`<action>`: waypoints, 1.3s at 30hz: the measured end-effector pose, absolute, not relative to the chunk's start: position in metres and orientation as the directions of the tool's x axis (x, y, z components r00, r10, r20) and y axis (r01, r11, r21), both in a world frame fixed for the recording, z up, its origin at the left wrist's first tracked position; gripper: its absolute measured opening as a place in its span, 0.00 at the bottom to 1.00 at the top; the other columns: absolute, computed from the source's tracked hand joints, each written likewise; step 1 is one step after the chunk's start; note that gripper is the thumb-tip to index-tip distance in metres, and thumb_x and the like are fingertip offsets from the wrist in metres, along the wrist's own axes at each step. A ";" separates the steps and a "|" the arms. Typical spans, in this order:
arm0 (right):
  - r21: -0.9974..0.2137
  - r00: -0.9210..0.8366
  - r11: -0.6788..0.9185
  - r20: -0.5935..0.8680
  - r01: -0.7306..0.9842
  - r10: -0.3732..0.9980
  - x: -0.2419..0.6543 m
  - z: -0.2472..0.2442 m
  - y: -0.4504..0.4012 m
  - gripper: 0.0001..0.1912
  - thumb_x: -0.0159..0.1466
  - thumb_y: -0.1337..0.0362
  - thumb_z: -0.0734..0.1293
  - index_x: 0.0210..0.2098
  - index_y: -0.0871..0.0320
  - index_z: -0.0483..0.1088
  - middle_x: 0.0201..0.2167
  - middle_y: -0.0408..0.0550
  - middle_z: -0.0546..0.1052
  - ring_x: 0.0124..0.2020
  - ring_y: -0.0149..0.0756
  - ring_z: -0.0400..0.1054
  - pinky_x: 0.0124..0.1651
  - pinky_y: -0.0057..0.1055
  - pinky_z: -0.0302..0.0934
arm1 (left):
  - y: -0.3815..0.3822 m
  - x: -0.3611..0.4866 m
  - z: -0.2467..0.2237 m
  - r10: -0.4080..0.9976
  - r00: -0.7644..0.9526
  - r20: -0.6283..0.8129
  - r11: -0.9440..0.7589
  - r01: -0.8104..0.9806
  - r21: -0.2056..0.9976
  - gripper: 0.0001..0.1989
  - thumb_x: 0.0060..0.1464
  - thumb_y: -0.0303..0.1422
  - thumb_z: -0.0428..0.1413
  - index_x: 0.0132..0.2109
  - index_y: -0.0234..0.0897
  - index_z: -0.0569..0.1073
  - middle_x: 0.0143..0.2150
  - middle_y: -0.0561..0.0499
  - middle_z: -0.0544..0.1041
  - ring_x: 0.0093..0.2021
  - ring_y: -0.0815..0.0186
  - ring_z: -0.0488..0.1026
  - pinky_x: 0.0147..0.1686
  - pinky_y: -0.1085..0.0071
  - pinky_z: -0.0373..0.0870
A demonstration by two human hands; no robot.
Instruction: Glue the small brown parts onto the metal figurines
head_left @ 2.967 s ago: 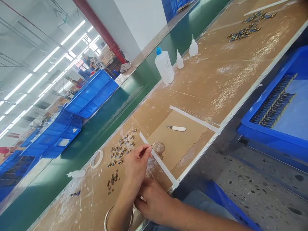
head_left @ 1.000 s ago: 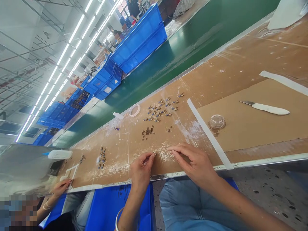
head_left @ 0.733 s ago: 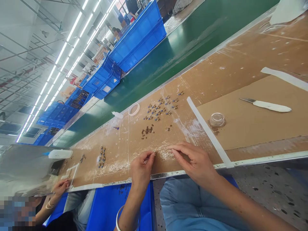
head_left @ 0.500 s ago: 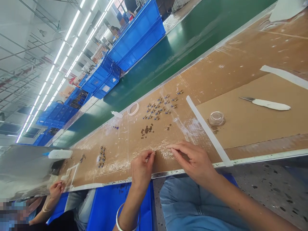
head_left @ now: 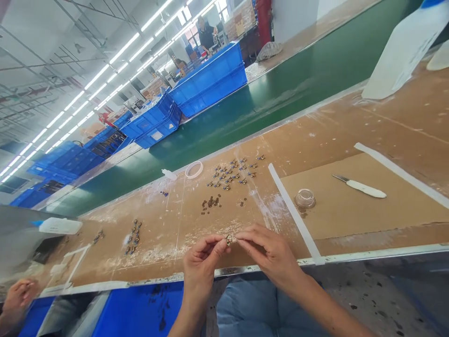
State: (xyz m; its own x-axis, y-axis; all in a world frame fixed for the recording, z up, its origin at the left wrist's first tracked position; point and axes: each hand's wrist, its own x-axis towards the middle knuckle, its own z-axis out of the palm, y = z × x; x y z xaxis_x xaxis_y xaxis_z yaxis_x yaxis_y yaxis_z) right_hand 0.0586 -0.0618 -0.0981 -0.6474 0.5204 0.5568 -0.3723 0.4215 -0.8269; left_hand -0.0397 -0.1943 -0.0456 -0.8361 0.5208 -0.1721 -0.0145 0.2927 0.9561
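My left hand (head_left: 203, 257) pinches a small metallic part (head_left: 228, 239) at the table's front edge. The fingertips of my right hand (head_left: 268, 248) press together at the right side of that part. Beyond my hands lies a pile of small dark brown pieces (head_left: 211, 202), with a few more pieces (head_left: 243, 202) to its right. Farther back, several small blue-and-gold parts (head_left: 229, 173) stand in loose rows. What exactly sits between my right fingertips is too small to tell.
A tape roll (head_left: 194, 170), a small white bottle (head_left: 170, 174), a clear round cup (head_left: 305, 199) and a white-handled knife (head_left: 366, 188) lie on the table. Another person's hand (head_left: 21, 294) is at the far left. Blue bins (head_left: 210, 79) stand beyond the green belt (head_left: 280, 93).
My right hand has come over to my left hand, and their fingertips now meet at the small part. The view has shifted, showing more of the large white bottle at the upper right.
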 end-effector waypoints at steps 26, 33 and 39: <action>-0.734 -0.685 0.605 0.612 -0.308 0.394 0.049 -0.083 -0.069 0.07 0.67 0.70 0.63 0.43 0.57 0.72 0.35 0.43 0.75 0.36 0.27 0.71 0.38 0.23 0.65 | -0.201 -0.047 -0.051 0.558 -0.805 -0.202 0.162 -0.133 0.978 0.14 0.48 0.40 0.64 0.33 0.31 0.78 0.26 0.48 0.76 0.29 0.70 0.72 0.34 0.77 0.68; -0.738 -0.676 0.646 0.580 -0.197 0.456 0.038 -0.072 -0.064 0.08 0.68 0.66 0.62 0.42 0.55 0.73 0.37 0.42 0.77 0.37 0.27 0.73 0.40 0.19 0.66 | -0.210 -0.094 -0.063 0.466 -0.874 -0.135 0.139 -0.078 0.987 0.16 0.46 0.41 0.64 0.35 0.31 0.76 0.29 0.48 0.76 0.29 0.70 0.72 0.33 0.76 0.67; -0.618 -0.667 0.732 0.678 -0.288 0.309 0.012 -0.097 -0.080 0.09 0.69 0.69 0.61 0.46 0.55 0.70 0.38 0.44 0.76 0.38 0.30 0.72 0.42 0.25 0.66 | -0.182 -0.169 -0.064 0.476 -0.880 0.000 0.244 0.132 0.961 0.14 0.42 0.40 0.62 0.31 0.30 0.76 0.27 0.49 0.75 0.28 0.69 0.69 0.31 0.74 0.64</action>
